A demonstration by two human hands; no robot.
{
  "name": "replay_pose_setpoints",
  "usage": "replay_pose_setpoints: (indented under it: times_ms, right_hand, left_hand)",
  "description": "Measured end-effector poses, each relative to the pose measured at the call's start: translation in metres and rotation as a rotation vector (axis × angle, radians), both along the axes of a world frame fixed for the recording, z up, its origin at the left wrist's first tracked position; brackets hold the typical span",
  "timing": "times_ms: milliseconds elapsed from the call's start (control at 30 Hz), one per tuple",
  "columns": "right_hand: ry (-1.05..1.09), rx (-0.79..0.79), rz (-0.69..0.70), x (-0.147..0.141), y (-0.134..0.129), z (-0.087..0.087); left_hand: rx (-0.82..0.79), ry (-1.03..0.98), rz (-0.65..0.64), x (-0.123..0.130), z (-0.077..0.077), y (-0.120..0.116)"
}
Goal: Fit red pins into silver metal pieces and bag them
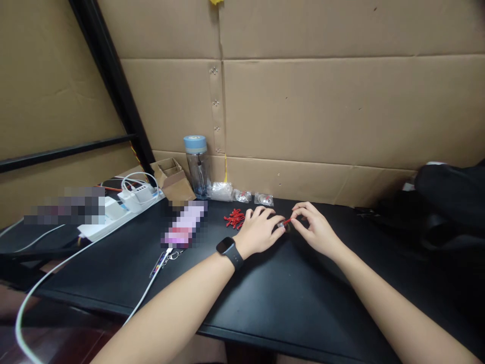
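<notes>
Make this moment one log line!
left hand: at small shiny item | right hand: pinching red strand | red cords: piled by left hand

A single head-worn camera looked forward and down from the near side of the black desk, taking in the left hand and right hand close by near mid-frame, with the cardboard wall farther off behind.

right hand with a red cord (left hand just beside)
</notes>
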State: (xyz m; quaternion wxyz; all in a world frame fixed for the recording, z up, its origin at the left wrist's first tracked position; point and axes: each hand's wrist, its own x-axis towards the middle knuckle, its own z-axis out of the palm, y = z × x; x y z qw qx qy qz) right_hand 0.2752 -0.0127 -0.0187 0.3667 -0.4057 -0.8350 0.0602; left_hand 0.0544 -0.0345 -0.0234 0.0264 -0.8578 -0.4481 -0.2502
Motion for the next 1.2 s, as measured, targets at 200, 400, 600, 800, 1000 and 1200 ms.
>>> replay_pose_setpoints:
  times_ms: [200, 400, 600, 800, 1000, 1200]
  right_hand:
    - [-0.026, 0.031, -0.109, 0.018, 0.021, -0.012]
    - [-0.042, 0.030, -0.179, 0.029, 0.038, -0.024]
    - [-0.182, -0.009, -0.176, 0.053, 0.041, -0.014]
    - [-0.304, -0.227, -0.171, 0.096, 0.041, -0.001]
    - [-0.280, -0.357, -0.170, 0.098, 0.036, 0.005]
    - [-0.287, -0.371, -0.144, 0.096, 0.035, 0.006]
  left_hand:
    - [0.035, 0.180, 0.095, -0.031, 0.020, 0.014]
    - [-0.229, 0.208, -0.029, -0.060, 0.030, 0.026]
    - [-0.247, 0.244, -0.013, -0.062, 0.020, 0.033]
    - [-0.158, 0.160, -0.038, -0.066, 0.019, 0.038]
    - [-0.094, 0.126, 0.073, -0.084, 0.030, 0.043]
    - [-0.219, 0.185, 0.047, -0.083, 0.033, 0.039]
